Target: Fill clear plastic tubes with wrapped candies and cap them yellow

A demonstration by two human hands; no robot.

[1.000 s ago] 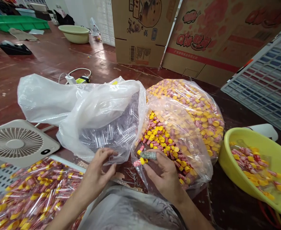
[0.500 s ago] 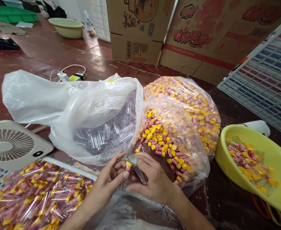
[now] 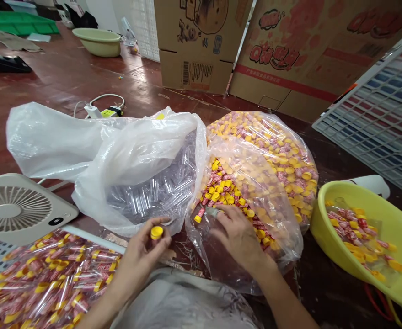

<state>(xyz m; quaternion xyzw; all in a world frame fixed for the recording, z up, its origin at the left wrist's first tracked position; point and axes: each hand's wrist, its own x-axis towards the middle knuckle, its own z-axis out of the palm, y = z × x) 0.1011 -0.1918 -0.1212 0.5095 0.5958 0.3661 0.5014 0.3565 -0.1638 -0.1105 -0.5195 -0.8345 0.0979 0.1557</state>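
My left hand (image 3: 149,244) is closed around a yellow-capped tube (image 3: 157,232). Its open-topped yellow cap faces me, and fingers hide most of the rest. Over the mouth of a clear bag (image 3: 217,260), my right hand (image 3: 235,230) reaches in with bent, spread fingers and nothing visible in them. A grey-green wrap (image 3: 215,211) covers one of its fingers. Close to those fingertips lie small red-and-white pieces with yellow caps (image 3: 221,192). Behind my left hand, a white plastic bag (image 3: 94,173) lies open on clear empty tubes (image 3: 149,192).
A white perforated tray (image 3: 94,237) at lower left holds many filled tubes, beside a fan (image 3: 22,208). At right stands a yellow basin (image 3: 324,237) with more pieces. Cardboard boxes (image 3: 201,59) and a white grid rack (image 3: 375,109) stand behind. A power strip (image 3: 109,112) lies beyond the bags.
My hands were together at the yellow-capped piece and a clear tube. They have parted: the left moved left with the tube, the right moved up and right to the capped pieces.
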